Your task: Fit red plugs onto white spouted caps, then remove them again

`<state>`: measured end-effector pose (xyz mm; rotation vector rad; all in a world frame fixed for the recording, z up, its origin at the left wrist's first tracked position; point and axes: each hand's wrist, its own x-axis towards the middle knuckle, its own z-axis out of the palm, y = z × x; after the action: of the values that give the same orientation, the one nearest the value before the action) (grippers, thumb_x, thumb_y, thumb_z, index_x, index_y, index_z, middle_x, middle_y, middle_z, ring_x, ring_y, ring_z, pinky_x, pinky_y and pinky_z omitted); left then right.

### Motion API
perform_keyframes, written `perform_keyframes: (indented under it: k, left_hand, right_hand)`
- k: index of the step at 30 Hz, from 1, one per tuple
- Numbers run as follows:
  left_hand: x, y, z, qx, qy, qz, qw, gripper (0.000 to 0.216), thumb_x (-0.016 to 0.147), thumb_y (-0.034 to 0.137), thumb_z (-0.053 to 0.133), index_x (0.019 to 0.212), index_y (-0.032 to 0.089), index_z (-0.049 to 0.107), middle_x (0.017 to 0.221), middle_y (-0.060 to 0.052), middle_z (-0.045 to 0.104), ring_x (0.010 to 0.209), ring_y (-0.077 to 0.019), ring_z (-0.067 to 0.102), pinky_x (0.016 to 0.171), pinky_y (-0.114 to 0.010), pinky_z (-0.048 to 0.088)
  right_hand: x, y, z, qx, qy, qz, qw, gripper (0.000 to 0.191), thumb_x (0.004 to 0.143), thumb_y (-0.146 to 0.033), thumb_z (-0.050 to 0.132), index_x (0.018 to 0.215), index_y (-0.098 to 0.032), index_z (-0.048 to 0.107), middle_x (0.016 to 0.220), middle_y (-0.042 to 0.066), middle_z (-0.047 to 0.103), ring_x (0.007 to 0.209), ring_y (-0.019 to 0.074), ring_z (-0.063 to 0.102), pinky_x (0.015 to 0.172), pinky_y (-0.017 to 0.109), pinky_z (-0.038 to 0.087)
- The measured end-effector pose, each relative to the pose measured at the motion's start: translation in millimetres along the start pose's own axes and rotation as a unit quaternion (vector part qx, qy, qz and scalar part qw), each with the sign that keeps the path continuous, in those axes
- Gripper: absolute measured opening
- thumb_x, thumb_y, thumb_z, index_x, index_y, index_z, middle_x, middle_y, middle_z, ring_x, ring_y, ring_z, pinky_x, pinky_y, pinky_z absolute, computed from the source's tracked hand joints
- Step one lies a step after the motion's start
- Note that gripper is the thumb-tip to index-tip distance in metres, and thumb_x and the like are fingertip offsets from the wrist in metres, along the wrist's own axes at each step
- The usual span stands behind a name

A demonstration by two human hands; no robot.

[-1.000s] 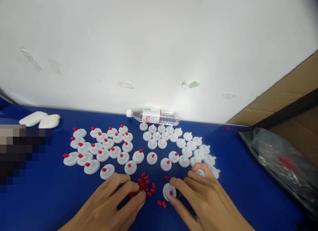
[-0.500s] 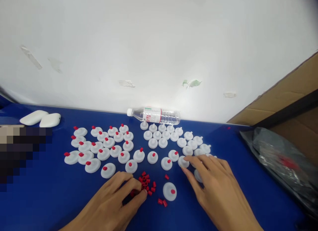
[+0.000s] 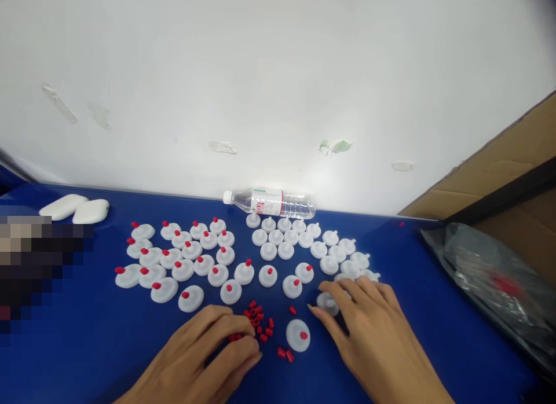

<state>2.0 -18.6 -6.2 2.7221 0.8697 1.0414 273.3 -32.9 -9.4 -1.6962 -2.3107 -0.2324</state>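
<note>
My right hand point(image 3: 369, 329) curls its thumb and fingers around a white round plastic disc with a short spout point(image 3: 328, 304), partly hidden by the fingers. My left hand point(image 3: 200, 355) is closed over the near-left edge of a pile of small red caps point(image 3: 256, 320); whatever its thumb and forefinger pinch is hidden. Between the hands lies a white disc with a red cap on its spout point(image 3: 298, 335), with a few loose red caps point(image 3: 285, 354) around it. Several capped discs point(image 3: 182, 271) spread to the left; uncapped discs point(image 3: 285, 250) stand behind my right hand.
A clear plastic bottle point(image 3: 278, 202) lies along the white wall point(image 3: 278, 91). Two white rounded objects point(image 3: 90, 211) lie at the back left. A plastic bag with red contents point(image 3: 490, 288) and cardboard point(image 3: 490, 155) border the blue table point(image 3: 434, 311) on the right.
My right hand has drawn an uncapped disc nearer to me and slightly right, out from beside the capped ones. My left thumb has shifted slightly nearer to me beside the red caps.
</note>
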Motion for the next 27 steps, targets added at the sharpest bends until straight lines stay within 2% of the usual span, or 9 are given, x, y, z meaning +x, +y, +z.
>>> perform_keyframes:
  k: [3,6,10,15,19,22,24,27]
  left_hand:
    - [-4.4,-2.2,-0.3,0.016,0.01,0.009,1.0,0.019,0.1,0.012,0.052,0.102,0.018,0.07,0.099,0.0,0.074,0.1,-0.0108,0.063,0.098,-0.02,0.047]
    - [-13.5,-8.0,0.3,0.032,-0.005,0.023,0.999,0.022,0.098,0.009,0.053,0.11,0.018,0.069,0.103,-0.001,0.075,0.102,-0.0121,0.064,0.097,-0.022,0.05]
    - [-20.0,-11.1,0.1,0.056,-0.013,0.019,0.998,0.027,0.099,0.011,0.05,0.113,0.024,0.07,0.104,-0.002,0.073,0.1,-0.013,0.064,0.092,-0.024,0.053]
    - [-17.0,-7.5,0.9,0.055,0.011,0.018,0.998,0.025,0.098,0.012,0.057,0.119,0.02,0.069,0.101,-0.002,0.072,0.097,-0.0115,0.062,0.096,-0.024,0.05]
    - [-17.5,-9.2,1.5,0.041,-0.003,0.034,0.999,0.022,0.099,0.014,0.056,0.115,0.021,0.07,0.103,-0.002,0.072,0.103,-0.0113,0.062,0.097,-0.021,0.05]
    - [-23.5,-10.5,1.3,0.074,-0.004,0.05,0.996,0.027,0.101,0.018,0.051,0.12,0.025,0.068,0.106,0.0,0.073,0.107,-0.0119,0.063,0.098,-0.021,0.05]
    - [-27.5,-8.8,1.0,0.089,-0.003,0.047,0.995,0.026,0.101,0.025,0.052,0.123,0.028,0.067,0.104,0.001,0.073,0.103,-0.0125,0.065,0.096,-0.021,0.052]
    - [-28.9,-2.8,0.1,0.078,-0.005,0.031,0.996,0.027,0.1,0.037,0.054,0.123,0.03,0.066,0.101,0.001,0.073,0.1,-0.0139,0.065,0.094,-0.023,0.054]
  right_hand:
    - [-0.3,1.2,-2.0,-0.003,0.002,-0.01,1.0,0.026,0.103,-0.033,0.043,0.114,-0.023,0.063,0.096,0.008,0.07,0.09,0.0303,0.063,0.08,0.05,0.044]
    - [1.3,0.5,-7.5,0.025,0.027,-0.006,0.999,0.028,0.103,-0.031,0.042,0.125,-0.025,0.059,0.103,0.007,0.07,0.093,0.0279,0.065,0.081,0.048,0.048]
    - [2.7,-6.6,-14.9,0.11,0.064,0.001,0.992,0.031,0.103,-0.029,0.045,0.133,-0.025,0.053,0.117,0.007,0.067,0.1,0.0207,0.067,0.08,0.035,0.056]
    - [-0.8,-18.9,-22.7,0.169,0.101,-0.085,0.977,0.035,0.1,-0.021,0.054,0.135,-0.02,0.052,0.12,0.005,0.069,0.111,0.0175,0.065,0.096,0.029,0.054]
    - [-1.8,-28.3,-26.8,0.187,0.076,-0.144,0.969,0.023,0.102,-0.032,0.053,0.12,-0.022,0.063,0.114,0.001,0.074,0.103,0.0154,0.068,0.094,0.025,0.054]
    - [1.0,-36.2,-23.7,0.177,0.111,-0.177,0.962,0.022,0.101,-0.038,0.054,0.108,-0.024,0.069,0.099,-0.001,0.076,0.089,0.0153,0.07,0.088,0.028,0.054]
    - [2.8,-40.5,-20.4,0.17,0.125,-0.182,0.96,0.02,0.101,-0.036,0.054,0.105,-0.025,0.07,0.091,-0.001,0.075,0.08,0.015,0.069,0.083,0.029,0.054]
    - [2.8,-43.1,-17.5,0.19,0.112,-0.191,0.957,0.017,0.101,-0.032,0.055,0.099,-0.024,0.069,0.087,0.0,0.075,0.078,0.0139,0.069,0.081,0.027,0.055]
